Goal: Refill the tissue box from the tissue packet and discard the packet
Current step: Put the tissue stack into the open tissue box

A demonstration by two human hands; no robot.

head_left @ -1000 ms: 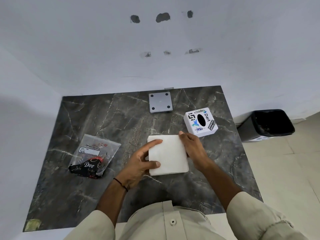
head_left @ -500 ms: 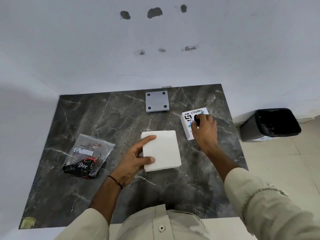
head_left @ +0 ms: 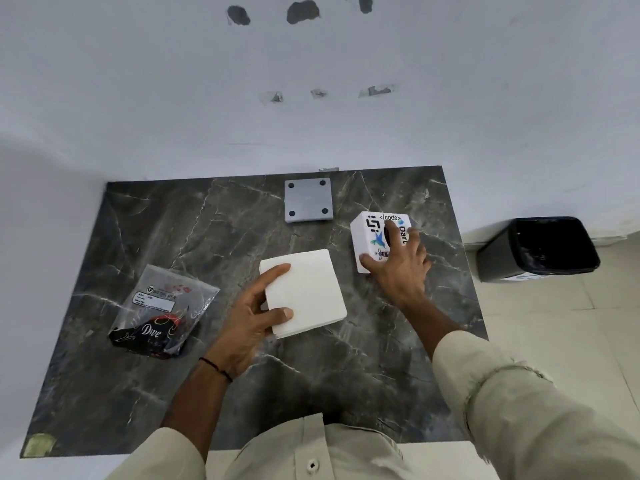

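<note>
A white stack of tissues (head_left: 306, 289) lies flat in the middle of the dark marble table (head_left: 166, 237). My left hand (head_left: 249, 320) holds the stack's left edge, thumb on top and fingers along the side. The white tissue box (head_left: 372, 233), printed with stickers and a black oval slot, stands to the right of the stack. My right hand (head_left: 398, 268) grips that box from the near side, one finger over the slot. The clear tissue packet (head_left: 162, 306) with a black "Dove" label lies crumpled at the left.
A grey square plate (head_left: 308, 200) with four holes rests at the table's back edge near the white wall. A black waste bin (head_left: 540, 247) stands on the tiled floor to the right of the table.
My right hand left the tissue stack, moved right to the tissue box and now grips it. My left hand stayed on the stack.
</note>
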